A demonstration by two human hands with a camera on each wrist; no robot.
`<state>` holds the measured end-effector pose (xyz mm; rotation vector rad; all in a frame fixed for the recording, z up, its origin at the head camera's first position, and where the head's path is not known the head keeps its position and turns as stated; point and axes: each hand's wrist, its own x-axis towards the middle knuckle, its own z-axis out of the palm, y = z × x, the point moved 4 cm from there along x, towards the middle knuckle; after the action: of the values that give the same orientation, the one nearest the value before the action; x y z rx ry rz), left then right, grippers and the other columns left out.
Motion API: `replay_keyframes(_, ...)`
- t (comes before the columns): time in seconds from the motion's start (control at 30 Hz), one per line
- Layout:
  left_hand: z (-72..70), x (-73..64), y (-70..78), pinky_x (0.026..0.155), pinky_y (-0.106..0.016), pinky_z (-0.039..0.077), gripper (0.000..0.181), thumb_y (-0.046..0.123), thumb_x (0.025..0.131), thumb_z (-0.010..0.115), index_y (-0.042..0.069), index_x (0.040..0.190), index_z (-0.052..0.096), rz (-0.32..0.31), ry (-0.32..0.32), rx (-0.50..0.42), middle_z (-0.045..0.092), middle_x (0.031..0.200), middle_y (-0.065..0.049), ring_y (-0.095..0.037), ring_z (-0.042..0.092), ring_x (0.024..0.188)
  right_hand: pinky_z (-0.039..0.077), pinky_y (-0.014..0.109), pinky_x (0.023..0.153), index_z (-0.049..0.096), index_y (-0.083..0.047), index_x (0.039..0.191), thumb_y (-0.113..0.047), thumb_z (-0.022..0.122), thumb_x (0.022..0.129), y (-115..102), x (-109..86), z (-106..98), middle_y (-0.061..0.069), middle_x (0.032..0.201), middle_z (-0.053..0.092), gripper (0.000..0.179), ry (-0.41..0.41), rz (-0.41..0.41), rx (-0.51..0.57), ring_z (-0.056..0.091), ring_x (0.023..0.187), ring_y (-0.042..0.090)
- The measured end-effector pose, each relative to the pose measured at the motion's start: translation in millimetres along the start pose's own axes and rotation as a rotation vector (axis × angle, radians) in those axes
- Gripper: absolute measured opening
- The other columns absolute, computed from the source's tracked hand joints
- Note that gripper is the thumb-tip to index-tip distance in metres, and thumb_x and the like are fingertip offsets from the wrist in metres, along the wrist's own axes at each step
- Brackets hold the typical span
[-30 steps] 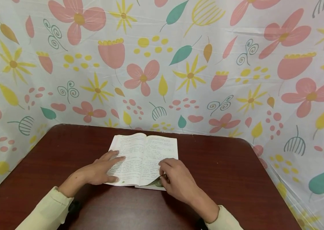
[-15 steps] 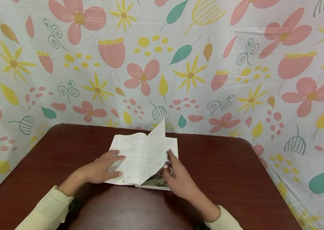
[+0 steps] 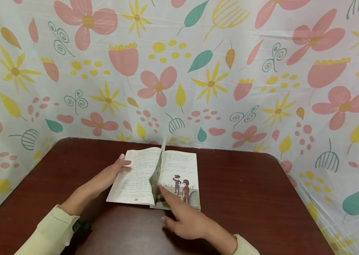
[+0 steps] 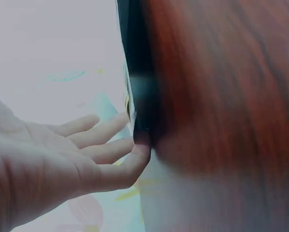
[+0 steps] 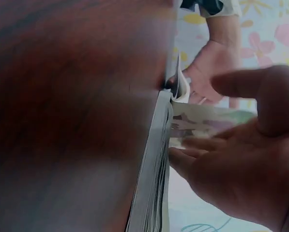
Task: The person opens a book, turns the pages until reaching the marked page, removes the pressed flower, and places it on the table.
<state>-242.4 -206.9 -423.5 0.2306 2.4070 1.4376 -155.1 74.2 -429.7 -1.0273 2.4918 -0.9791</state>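
An open book (image 3: 179, 164) lies on the table, printed text on its left side and text with a drawing of two figures on its right. One leaf (image 3: 158, 173) stands nearly upright at the spine, bowed near its lower end. My right hand (image 3: 187, 221) reaches over the lower right page, its extended fingers at that leaf; whether they touch it is hard to tell. At the left page's outer edge is my left hand (image 3: 103, 180), fingers spread. The left wrist view shows that hand's fingertips (image 4: 142, 140) at the book's edge. In the right wrist view, the book's page block (image 5: 154, 169) appears edge-on.
Beneath the book is a dark reddish-brown table (image 3: 246, 198) with rounded far corners. A white curtain (image 3: 179, 71) printed with flowers and leaves hangs behind it and along both sides. A black wrist device (image 3: 81, 226) sits by the left sleeve.
The leaf has swung leftward from the right side to stand near the spine, uncovering the drawing. My right hand has followed it left and lower. My left hand has slid to the left page's outer edge.
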Motion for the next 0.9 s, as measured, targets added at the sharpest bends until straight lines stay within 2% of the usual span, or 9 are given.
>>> replay_keyframes(0.07,-2.5,-1.4,1.2,0.120,-0.073,0.021,0.089,0.070,0.109,0.010,0.005,0.168,0.027,0.014,-0.033,-0.038,0.046,0.161,-0.026,-0.046,0.018,0.160,0.023,0.053,0.127,0.006,-0.009,0.172,-0.019,0.061,0.108,1.0,-1.2,1.9,0.011,0.178,0.012,0.084,-0.068,-0.016,-0.033,0.016,0.162,0.031)
replay_keyframes(0.17,-6.0,-3.3,0.8,0.116,-0.075,0.026,0.086,0.068,0.110,0.010,0.006,0.169,0.021,0.023,-0.044,-0.068,0.039,0.165,-0.027,-0.047,0.021,0.159,0.024,0.055,0.126,0.003,-0.011,0.172,-0.022,0.061,0.108,2.1,-2.3,3.6,0.012,0.178,0.011,0.087,-0.130,-0.051,-0.104,0.013,0.163,0.034)
replay_keyframes(0.3,-7.0,-2.4,-1.7,0.115,-0.072,0.032,0.088,0.070,0.109,0.012,0.007,0.171,0.008,0.013,-0.009,-0.085,0.025,0.170,-0.030,-0.051,0.021,0.157,0.025,0.055,0.126,0.004,-0.011,0.172,-0.022,0.064,0.107,2.4,-2.8,6.0,0.011,0.178,0.012,0.089,-0.162,-0.110,-0.217,0.013,0.163,0.035)
replay_keyframes(0.37,-6.2,-2.1,-2.9,0.116,-0.071,0.032,0.088,0.069,0.110,0.015,0.007,0.171,0.001,0.015,0.016,-0.061,0.018,0.171,-0.030,-0.052,0.022,0.156,0.025,0.053,0.126,0.006,-0.009,0.172,-0.022,0.066,0.106,2.7,-2.9,7.1,0.011,0.178,0.012,0.090,-0.171,-0.143,-0.277,0.012,0.163,0.036)
replay_keyframes(0.47,-3.9,-1.5,-5.1,0.115,-0.069,0.034,0.091,0.066,0.111,0.031,0.007,0.170,-0.005,0.051,0.047,0.034,0.019,0.169,-0.031,-0.053,0.027,0.154,0.027,0.051,0.126,0.010,-0.007,0.171,-0.023,0.068,0.105,3.1,-3.0,7.1,0.012,0.177,0.015,0.089,-0.171,-0.188,-0.357,0.014,0.163,0.036)
replay_keyframes(0.53,-0.4,-3.0,-4.8,0.113,-0.068,0.037,0.094,0.061,0.110,0.045,0.008,0.170,-0.003,0.104,0.066,0.147,0.017,0.169,-0.031,-0.053,0.031,0.152,0.027,0.050,0.126,0.013,-0.007,0.171,-0.023,0.068,0.104,4.0,-2.7,6.1,0.012,0.177,0.017,0.088,-0.178,-0.193,-0.383,0.015,0.163,0.036)
replay_keyframes(0.63,7.6,-5.1,-4.3,0.106,-0.065,0.046,0.099,0.057,0.104,0.062,0.014,0.172,0.004,0.181,0.059,0.317,0.013,0.168,-0.031,-0.051,0.047,0.142,0.028,0.049,0.126,0.016,-0.007,0.170,-0.022,0.069,0.104,5.6,-1.5,1.9,0.013,0.175,0.022,0.086,-0.174,-0.186,-0.378,0.020,0.162,0.033)
replay_keyframes(0.77,18.7,-8.3,-4.1,0.100,-0.067,0.048,0.091,0.056,0.100,0.070,0.019,0.170,0.026,0.231,-0.004,0.484,0.007,0.169,-0.029,-0.050,0.056,0.132,0.030,0.048,0.125,0.018,-0.009,0.171,-0.020,0.069,0.104,10.5,-0.2,-4.3,0.013,0.174,0.025,0.085,-0.164,-0.164,-0.339,0.025,0.161,0.030)
replay_keyframes(0.9,23.7,-10.0,-6.1,0.104,-0.078,0.036,0.081,0.052,0.099,0.073,0.020,0.165,0.040,0.238,-0.068,0.563,0.008,0.172,-0.025,-0.054,0.043,0.143,0.033,0.048,0.124,0.026,-0.010,0.169,-0.022,0.069,0.104,17.1,0.0,-10.7,0.012,0.172,0.031,0.079,-0.139,-0.138,-0.336,0.030,0.159,0.028)
